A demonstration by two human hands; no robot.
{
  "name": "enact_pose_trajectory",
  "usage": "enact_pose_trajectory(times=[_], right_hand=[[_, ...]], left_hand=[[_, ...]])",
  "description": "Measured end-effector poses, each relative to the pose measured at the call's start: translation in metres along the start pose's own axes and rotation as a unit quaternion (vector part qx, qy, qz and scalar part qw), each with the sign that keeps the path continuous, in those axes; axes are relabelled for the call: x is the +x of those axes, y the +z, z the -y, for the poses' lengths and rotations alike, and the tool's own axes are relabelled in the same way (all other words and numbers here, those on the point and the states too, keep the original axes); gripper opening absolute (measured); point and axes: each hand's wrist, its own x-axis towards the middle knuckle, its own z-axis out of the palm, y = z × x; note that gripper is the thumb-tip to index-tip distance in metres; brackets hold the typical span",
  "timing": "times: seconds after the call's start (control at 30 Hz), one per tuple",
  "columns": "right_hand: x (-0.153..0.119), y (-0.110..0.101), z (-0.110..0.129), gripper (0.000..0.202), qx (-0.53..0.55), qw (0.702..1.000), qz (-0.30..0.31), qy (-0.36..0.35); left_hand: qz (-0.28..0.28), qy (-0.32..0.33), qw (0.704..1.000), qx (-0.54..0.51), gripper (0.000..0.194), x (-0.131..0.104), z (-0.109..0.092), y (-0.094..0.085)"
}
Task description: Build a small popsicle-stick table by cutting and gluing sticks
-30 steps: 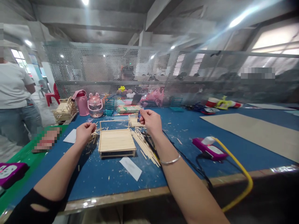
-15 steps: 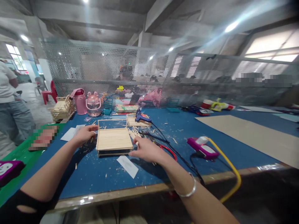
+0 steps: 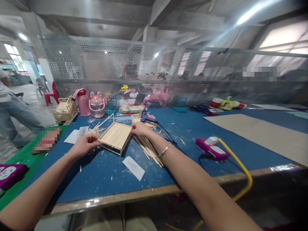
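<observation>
A small model bed frame built of thin wooden sticks (image 3: 115,134) sits turned at an angle on the blue table, one thin post rising at its far left corner. My left hand (image 3: 88,143) is closed on its near left corner, thumb and fingers pinching the edge. At the far right corner, my right hand (image 3: 141,128) pinches the frame's side. Loose wooden sticks (image 3: 150,150) lie in a bundle under my right forearm. Behind that hand is a blue glue gun (image 3: 148,118), its cable running to the right.
A white paper slip (image 3: 134,168) lies in front of the frame. To the right are a purple power strip (image 3: 213,149) with a yellow cord and a large beige board (image 3: 260,138). Pink bottle (image 3: 83,102) and pink jar (image 3: 96,106) stand at the back left. A person (image 3: 12,109) stands at far left.
The stick frame has been turned so a corner points toward me. My right hand went from its near right corner to the far right one; my left hand came down to the near left corner.
</observation>
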Motion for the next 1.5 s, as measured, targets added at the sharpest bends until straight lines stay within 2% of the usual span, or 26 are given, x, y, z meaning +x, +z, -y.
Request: enact_pose_trajectory(times=[0.1, 0.2, 0.3, 0.33, 0.37, 0.43, 0.47, 0.5, 0.6, 0.77, 0.9, 0.97, 1.07, 1.17, 1.23, 1.3, 1.33, 1.5], right_hand=[[0.014, 0.005, 0.001, 0.024, 0.016, 1.000, -0.023, -0.011], [0.014, 0.002, 0.000, 0.040, 0.019, 0.998, -0.065, -0.014], [-0.010, -0.008, -0.004, 0.022, -0.007, 0.995, -0.100, -0.020], [-0.023, -0.011, -0.006, 0.013, -0.025, 0.995, -0.096, -0.026], [-0.038, -0.014, -0.008, 0.008, -0.077, 0.995, -0.061, -0.036], [-0.068, -0.014, -0.010, 0.009, -0.148, 0.988, 0.050, -0.018], [-0.081, -0.013, -0.011, 0.012, -0.163, 0.983, 0.088, -0.006], [-0.092, -0.012, -0.011, 0.012, -0.174, 0.980, 0.099, 0.006], [-0.109, -0.008, -0.010, 0.009, -0.181, 0.980, 0.079, 0.015], [-0.106, -0.009, -0.005, 0.013, -0.224, 0.970, 0.097, 0.004], [-0.114, -0.001, -0.001, 0.017, -0.277, 0.958, 0.072, 0.009], [-0.123, 0.003, -0.002, 0.018, -0.253, 0.966, 0.051, 0.026], [-0.130, 0.002, -0.011, 0.019, -0.152, 0.988, 0.010, 0.034], [-0.122, -0.013, -0.031, 0.026, -0.053, 0.997, -0.045, 0.036], [-0.106, -0.026, -0.047, 0.031, -0.034, 0.994, -0.071, 0.071], [-0.084, -0.039, -0.062, 0.031, -0.121, 0.980, -0.071, 0.138], [-0.073, -0.043, -0.068, 0.030, -0.188, 0.963, -0.066, 0.183], [-0.026, -0.039, -0.081, 0.028, -0.241, 0.932, -0.043, 0.269]], left_hand=[[0.004, 0.010, 1.000, -0.003, 0.028, -0.005, 0.003, 0.006], [-0.003, 0.006, 1.000, 0.029, 0.025, -0.011, -0.001, 0.010], [-0.008, -0.002, 0.998, 0.063, 0.022, -0.016, -0.008, 0.012], [-0.008, -0.001, 0.997, 0.073, 0.021, -0.017, -0.010, 0.012], [-0.005, 0.000, 0.997, 0.082, 0.020, -0.018, -0.012, 0.012], [0.008, 0.006, 0.995, 0.098, 0.019, -0.019, -0.014, 0.013], [0.015, 0.010, 0.995, 0.103, 0.019, -0.019, -0.014, 0.013], [0.020, 0.014, 0.994, 0.106, 0.019, -0.020, -0.014, 0.014], [0.022, 0.028, 0.993, 0.108, 0.019, -0.020, -0.012, 0.016], [0.035, 0.036, 0.994, 0.096, 0.020, -0.020, -0.010, 0.020], [0.032, 0.040, 0.992, 0.118, 0.021, -0.020, -0.009, 0.021], [0.021, 0.044, 0.991, 0.122, 0.021, -0.021, -0.009, 0.022], [0.002, 0.049, 0.991, 0.125, 0.020, -0.022, -0.010, 0.024], [-0.012, 0.047, 0.991, 0.126, 0.019, -0.022, -0.012, 0.025], [-0.013, 0.045, 0.991, 0.129, 0.019, -0.022, -0.012, 0.025], [-0.010, 0.046, 0.990, 0.134, 0.020, -0.021, -0.012, 0.025], [-0.011, 0.047, 0.990, 0.135, 0.020, -0.021, -0.011, 0.025], [-0.022, 0.050, 0.990, 0.128, 0.021, -0.019, -0.007, 0.027]])
